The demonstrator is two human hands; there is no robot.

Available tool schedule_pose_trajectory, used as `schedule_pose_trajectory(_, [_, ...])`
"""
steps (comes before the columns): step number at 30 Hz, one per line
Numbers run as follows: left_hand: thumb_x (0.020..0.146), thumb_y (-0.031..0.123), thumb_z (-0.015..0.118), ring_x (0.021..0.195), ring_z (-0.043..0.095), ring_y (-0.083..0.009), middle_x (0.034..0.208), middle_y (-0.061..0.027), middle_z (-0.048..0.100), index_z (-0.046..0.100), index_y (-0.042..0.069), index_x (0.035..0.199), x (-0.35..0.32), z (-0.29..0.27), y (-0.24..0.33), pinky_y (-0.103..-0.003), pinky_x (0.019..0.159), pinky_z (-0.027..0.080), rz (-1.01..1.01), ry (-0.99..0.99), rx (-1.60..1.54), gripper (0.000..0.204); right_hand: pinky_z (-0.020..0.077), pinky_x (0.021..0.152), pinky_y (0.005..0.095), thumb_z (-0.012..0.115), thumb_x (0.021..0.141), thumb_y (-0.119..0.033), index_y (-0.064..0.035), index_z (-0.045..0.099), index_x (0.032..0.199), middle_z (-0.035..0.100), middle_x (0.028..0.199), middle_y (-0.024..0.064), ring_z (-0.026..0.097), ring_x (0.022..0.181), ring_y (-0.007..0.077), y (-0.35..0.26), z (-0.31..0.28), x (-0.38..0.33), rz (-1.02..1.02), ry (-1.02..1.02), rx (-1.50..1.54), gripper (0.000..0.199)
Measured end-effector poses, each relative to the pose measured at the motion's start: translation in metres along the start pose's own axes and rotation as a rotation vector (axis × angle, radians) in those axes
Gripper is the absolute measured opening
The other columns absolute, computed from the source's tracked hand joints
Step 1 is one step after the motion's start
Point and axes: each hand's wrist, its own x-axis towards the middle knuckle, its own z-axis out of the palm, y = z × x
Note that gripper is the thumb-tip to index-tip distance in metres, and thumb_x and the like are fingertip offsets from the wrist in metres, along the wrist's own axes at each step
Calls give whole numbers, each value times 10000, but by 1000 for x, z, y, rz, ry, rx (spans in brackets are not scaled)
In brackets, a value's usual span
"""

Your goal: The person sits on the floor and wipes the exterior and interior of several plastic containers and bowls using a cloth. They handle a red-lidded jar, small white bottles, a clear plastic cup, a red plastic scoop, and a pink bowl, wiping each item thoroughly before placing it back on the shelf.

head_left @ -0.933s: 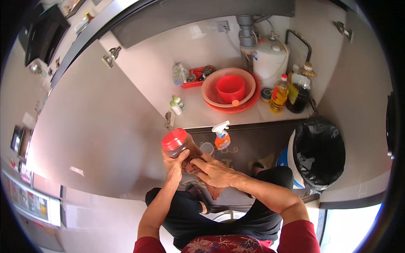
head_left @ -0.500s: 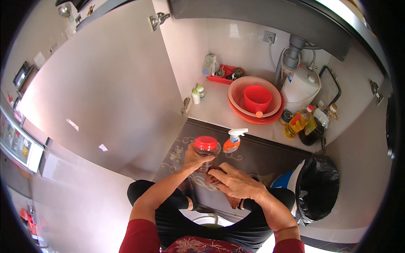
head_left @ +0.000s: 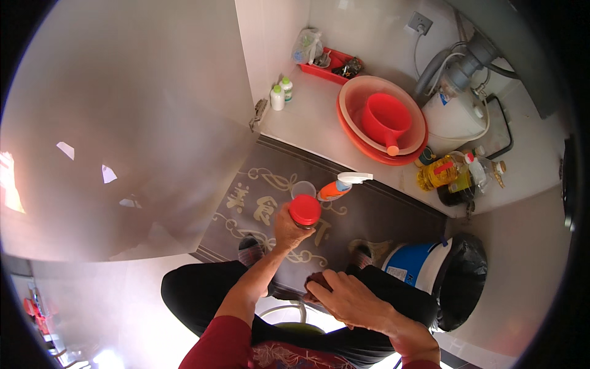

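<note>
My left hand [head_left: 291, 230] is wrapped round a clear jar with a red lid [head_left: 305, 210], held upright above the dark patterned mat [head_left: 246, 184]. Lower and to the right, my right hand [head_left: 351, 301] is closed on a bunched brown cloth [head_left: 316, 286], apart from the jar. Just beyond the red lid stands a clear round container [head_left: 303, 189], partly hidden by the jar. Beside it is an orange spray bottle [head_left: 334, 190] with a white trigger head.
An open cabinet holds stacked basins [head_left: 350, 98] with a red dipper [head_left: 386, 118], a red tray [head_left: 322, 72], small white bottles [head_left: 278, 98], an oil bottle [head_left: 434, 174] and a drain pipe [head_left: 470, 64]. Its door [head_left: 141, 123] stands at left, a black-lined bin [head_left: 464, 277] at right.
The brown cloth has come away from the jar as my right hand moved down toward me. My left hand still holds the jar. The view has tilted and shifted.
</note>
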Motion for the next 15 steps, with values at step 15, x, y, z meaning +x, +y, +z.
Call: schedule_pose_trajectory(15, [540, 227, 877, 1180, 399, -399, 1285, -221, 383, 238, -3, 1366, -13, 56, -73, -464, 984, 377, 132, -71, 106, 1070, 467, 672, 354, 580, 858, -137, -55, 535, 1150, 482, 1033, 203, 550, 791, 274, 25, -7, 16, 230, -135, 11, 307])
